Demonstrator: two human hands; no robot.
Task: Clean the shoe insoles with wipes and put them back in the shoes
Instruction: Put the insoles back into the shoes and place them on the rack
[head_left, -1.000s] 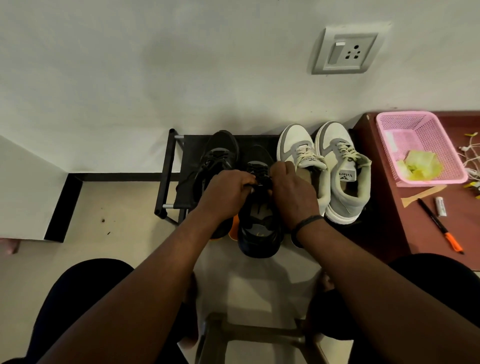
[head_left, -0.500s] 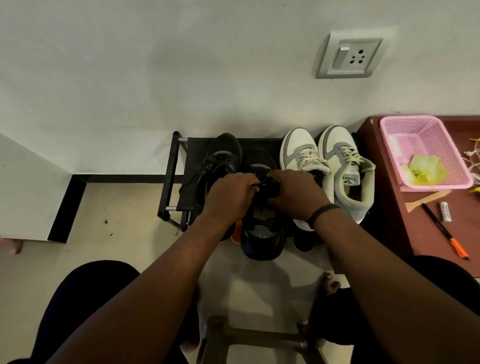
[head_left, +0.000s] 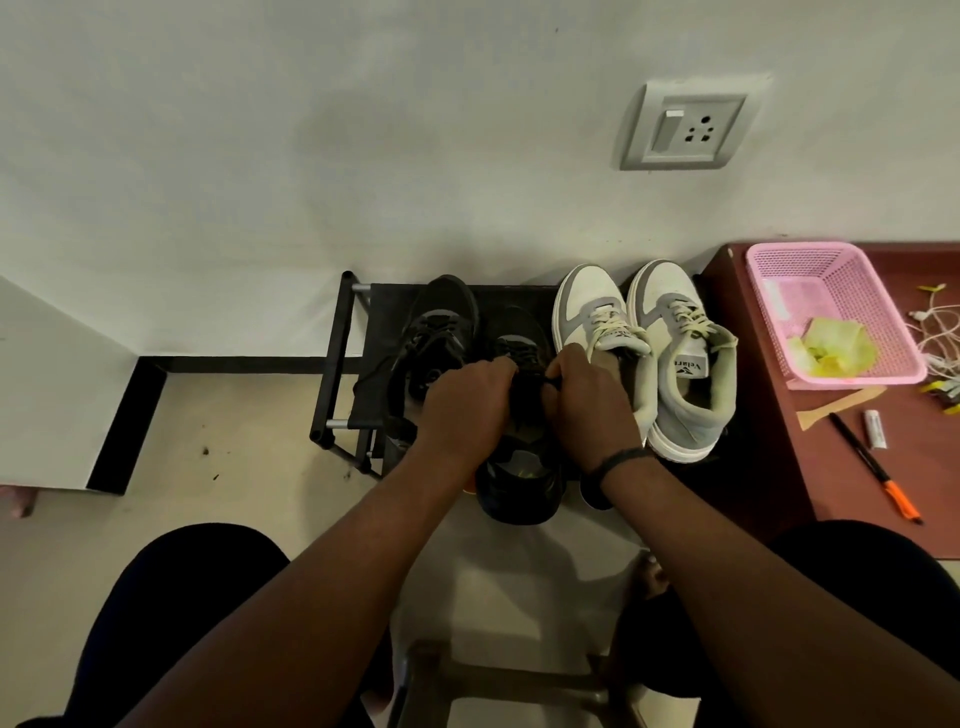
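A black sneaker (head_left: 519, 483) stands on the black shoe rack (head_left: 337, 364), its heel toward me. My left hand (head_left: 462, 410) and my right hand (head_left: 587, 405) both grip its tongue and laces from either side. A second black sneaker (head_left: 441, 327) lies to its left. Two grey and white sneakers (head_left: 680, 364) stand on the right of the rack. Whether an insole lies inside the held shoe I cannot tell. Crumpled yellow wipes (head_left: 831, 348) lie in a pink basket (head_left: 769, 275).
The basket sits on a dark red table (head_left: 769, 467) at the right, with a black and orange marker (head_left: 878, 473), a small white tube (head_left: 875, 428), a wooden stick and cables. A wall socket (head_left: 685, 130) is above. A stool frame (head_left: 498, 680) is between my knees.
My hands stayed on the black sneaker's tongue area, with the fingers shifting slightly. The camera view drifted a little.
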